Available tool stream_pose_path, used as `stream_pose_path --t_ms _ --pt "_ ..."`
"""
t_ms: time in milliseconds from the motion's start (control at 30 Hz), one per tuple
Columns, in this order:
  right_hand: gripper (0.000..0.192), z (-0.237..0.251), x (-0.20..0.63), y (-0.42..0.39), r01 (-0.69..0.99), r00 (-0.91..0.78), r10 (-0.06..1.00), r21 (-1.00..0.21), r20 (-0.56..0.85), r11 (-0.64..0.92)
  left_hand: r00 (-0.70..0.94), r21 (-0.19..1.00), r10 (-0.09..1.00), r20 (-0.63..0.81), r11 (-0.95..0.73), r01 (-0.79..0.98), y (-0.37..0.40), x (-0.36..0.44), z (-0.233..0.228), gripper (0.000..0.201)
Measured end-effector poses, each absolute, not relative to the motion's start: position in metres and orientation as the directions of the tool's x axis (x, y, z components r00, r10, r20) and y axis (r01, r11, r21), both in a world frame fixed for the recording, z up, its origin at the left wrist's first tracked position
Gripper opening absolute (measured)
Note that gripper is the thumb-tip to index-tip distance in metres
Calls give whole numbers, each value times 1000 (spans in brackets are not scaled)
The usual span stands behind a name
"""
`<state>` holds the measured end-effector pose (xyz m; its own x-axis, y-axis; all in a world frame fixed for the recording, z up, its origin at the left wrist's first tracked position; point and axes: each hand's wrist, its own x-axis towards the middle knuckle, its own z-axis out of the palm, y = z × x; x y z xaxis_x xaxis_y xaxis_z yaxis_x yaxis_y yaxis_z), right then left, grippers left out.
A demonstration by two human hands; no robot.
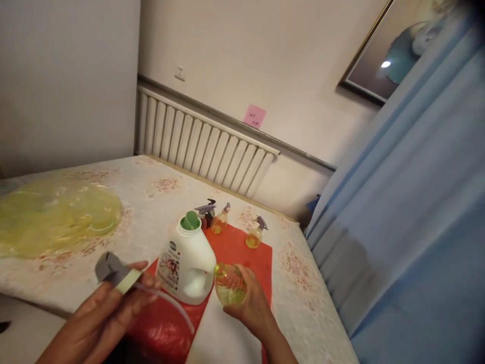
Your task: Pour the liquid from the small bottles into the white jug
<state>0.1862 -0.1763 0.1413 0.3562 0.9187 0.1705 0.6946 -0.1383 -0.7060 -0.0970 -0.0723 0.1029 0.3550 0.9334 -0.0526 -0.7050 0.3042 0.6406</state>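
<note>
In my left hand (117, 308) is a grey spray-bottle trigger head (115, 272) with a pale trigger, its thin clear dip tube (174, 306) curving off to the right. My right hand (255, 306) grips a see-through yellowish spray bottle (228, 288) without its top, tilted a little to the left. Between the hands stands a large white detergent jug (191, 268) with a handle, a printed label and a green piece (190, 220) in its open neck. The jug's base rests on a red sheet (242, 258).
Behind the jug are an amber spray bottle (220, 221) and a dark-topped one (207, 212); another amber spray bottle (253, 237) stands farther right. A yellow plastic bag (56, 215) lies at left on the flowered cover (166, 184). A blue curtain (409, 212) borders the right side.
</note>
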Motion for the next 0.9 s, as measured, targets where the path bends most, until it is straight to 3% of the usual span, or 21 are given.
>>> stream_pose_path --t_ms 133,267,900 --pt "86 140 178 -197 686 368 918 -709 145 -163 313 628 948 60 208 -750 -81 -90 155 36" --pt "82 139 169 -214 694 322 925 -715 200 -87 316 662 938 140 149 -735 -96 -76 186 33" --pt "79 134 160 -242 644 331 909 -765 253 -21 369 772 907 202 85 -631 -110 -48 191 36"
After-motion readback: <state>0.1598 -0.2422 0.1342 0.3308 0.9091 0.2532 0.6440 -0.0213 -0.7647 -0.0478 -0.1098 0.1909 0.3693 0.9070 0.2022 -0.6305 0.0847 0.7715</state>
